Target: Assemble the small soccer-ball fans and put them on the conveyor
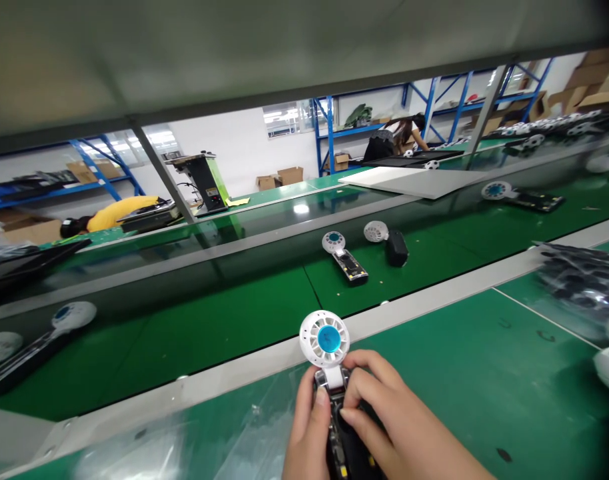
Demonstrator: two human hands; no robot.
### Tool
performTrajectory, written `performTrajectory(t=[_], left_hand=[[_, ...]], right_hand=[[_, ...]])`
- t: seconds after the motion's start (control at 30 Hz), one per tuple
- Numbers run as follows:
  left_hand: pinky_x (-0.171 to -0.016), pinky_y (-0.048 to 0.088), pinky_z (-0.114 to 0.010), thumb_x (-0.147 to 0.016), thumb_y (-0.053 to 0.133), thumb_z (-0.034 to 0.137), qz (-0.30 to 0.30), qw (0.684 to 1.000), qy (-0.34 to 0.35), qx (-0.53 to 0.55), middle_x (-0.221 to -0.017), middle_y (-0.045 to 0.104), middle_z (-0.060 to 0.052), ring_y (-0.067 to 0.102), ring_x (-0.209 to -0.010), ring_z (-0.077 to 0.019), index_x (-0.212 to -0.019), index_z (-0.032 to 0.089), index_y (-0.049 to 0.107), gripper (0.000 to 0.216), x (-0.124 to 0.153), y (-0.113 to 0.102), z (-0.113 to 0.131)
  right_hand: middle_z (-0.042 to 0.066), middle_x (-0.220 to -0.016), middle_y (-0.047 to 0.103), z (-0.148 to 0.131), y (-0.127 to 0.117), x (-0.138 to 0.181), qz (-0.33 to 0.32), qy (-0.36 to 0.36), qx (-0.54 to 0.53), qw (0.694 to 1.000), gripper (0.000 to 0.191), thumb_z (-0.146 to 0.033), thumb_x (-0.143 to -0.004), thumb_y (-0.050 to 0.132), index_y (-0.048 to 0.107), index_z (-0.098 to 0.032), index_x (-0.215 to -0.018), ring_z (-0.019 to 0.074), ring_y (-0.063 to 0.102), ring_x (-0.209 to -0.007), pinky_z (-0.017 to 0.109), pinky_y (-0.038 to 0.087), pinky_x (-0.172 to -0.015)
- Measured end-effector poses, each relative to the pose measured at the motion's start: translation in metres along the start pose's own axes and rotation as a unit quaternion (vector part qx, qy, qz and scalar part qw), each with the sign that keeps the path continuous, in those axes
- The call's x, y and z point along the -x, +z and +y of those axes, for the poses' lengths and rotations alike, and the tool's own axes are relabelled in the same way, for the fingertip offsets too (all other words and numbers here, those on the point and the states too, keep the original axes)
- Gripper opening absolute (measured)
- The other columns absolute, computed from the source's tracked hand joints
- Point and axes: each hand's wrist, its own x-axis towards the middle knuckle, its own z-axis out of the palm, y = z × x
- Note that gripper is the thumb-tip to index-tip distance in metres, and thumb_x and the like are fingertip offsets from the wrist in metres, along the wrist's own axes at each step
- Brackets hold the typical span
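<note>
Fan [334, 377] hangs above the worktop [454, 353], its handle [337, 437] pinched by my left grip [309, 427] and right grip [389, 407], I judge to steady its opened side.

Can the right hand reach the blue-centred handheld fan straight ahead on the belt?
Probably yes: nothing covers the belt fan, and the pale rail seems no barrier. However, the right hand has its fingers on the held fan.

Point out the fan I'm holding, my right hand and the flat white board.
Fan [334, 379], head view: white neck under its head.
Right hand [393, 408], head view: back of the hand.
White board [414, 182], head view: middle of its top.
</note>
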Motion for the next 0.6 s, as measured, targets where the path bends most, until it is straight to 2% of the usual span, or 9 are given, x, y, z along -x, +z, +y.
performTrajectory(t=[0.13,0.2,0.33,0.4,0.5,0.57,0.6], left_hand=[[-0.095,0.034,-0.038,-0.071,0.057,0.052,0.026,0.999,-0.007,0.019,-0.112,0.062,-0.008,0.050,-0.111,-0.0293,-0.117,0.023,0.051,0.055,0.000,0.001,0.000],[-0.095,0.035,-0.037,-0.070,0.059,0.050,0.039,0.999,-0.009,0.025,-0.112,0.063,-0.008,0.051,-0.111,-0.0293,-0.116,0.024,0.052,0.054,0.000,0.002,-0.001],[-0.096,0.035,-0.034,-0.064,0.066,0.039,0.032,0.998,0.008,0.054,-0.117,0.060,-0.008,0.047,-0.116,-0.0278,-0.122,0.022,0.047,0.063,-0.001,0.004,-0.003],[-0.094,0.037,-0.033,-0.061,0.067,0.035,0.024,0.998,0.018,0.062,-0.117,0.060,-0.008,0.047,-0.116,-0.0271,-0.127,0.021,0.041,0.072,0.000,0.005,-0.004],[-0.079,0.046,-0.037,-0.060,0.069,0.037,0.006,0.999,0.021,0.035,-0.106,0.065,-0.011,0.060,-0.096,-0.0291,-0.135,0.022,0.024,0.089,0.002,0.005,-0.002],[-0.066,0.049,-0.036,-0.058,0.069,0.039,0.009,1.000,0.027,-0.003,-0.094,0.069,-0.011,0.066,-0.073,-0.0263,-0.136,0.020,0.018,0.094,0.005,0.004,0.004],[-0.062,0.049,-0.035,-0.059,0.069,0.039,0.020,0.999,0.030,-0.025,-0.086,0.070,-0.009,0.065,-0.065,-0.0241,-0.135,0.019,0.020,0.093,0.006,0.003,0.009]], right_hand=[[0.005,-0.113,0.045,0.000,-0.002,0.002,0.009,0.007,0.015,1.000,0.020,-0.003,-0.075,0.043,0.047,-0.022,-0.069,0.0220,0.047,-0.107,0.034,0.046,-0.082],[0.004,-0.117,0.044,0.001,-0.001,0.002,0.018,0.023,-0.003,1.000,0.021,-0.005,-0.074,0.044,0.051,-0.024,-0.079,0.0230,0.045,-0.110,0.038,0.043,-0.086],[0.005,-0.121,0.046,0.007,0.005,-0.004,0.063,0.076,-0.107,0.989,0.043,-0.010,-0.070,0.047,0.042,-0.027,-0.109,0.0211,0.044,-0.114,0.041,0.036,-0.095],[0.006,-0.118,0.050,0.010,0.004,-0.005,0.056,0.092,-0.162,0.981,0.036,-0.016,-0.073,0.046,0.040,-0.024,-0.108,0.0206,0.046,-0.113,0.039,0.037,-0.095],[0.008,-0.121,0.050,0.017,-0.014,0.007,0.044,0.105,-0.189,0.975,0.027,-0.027,-0.081,0.038,0.039,-0.023,-0.108,0.0202,0.045,-0.117,0.038,0.040,-0.094],[0.007,-0.127,0.046,0.027,-0.038,0.030,0.062,0.118,-0.107,0.985,0.033,-0.034,-0.085,0.037,0.037,-0.027,-0.116,0.0217,0.045,-0.117,0.039,0.042,-0.092],[0.006,-0.130,0.044,0.035,-0.053,0.046,0.093,0.117,-0.034,0.988,0.037,-0.037,-0.084,0.040,0.036,-0.030,-0.120,0.0230,0.046,-0.116,0.039,0.042,-0.092]])
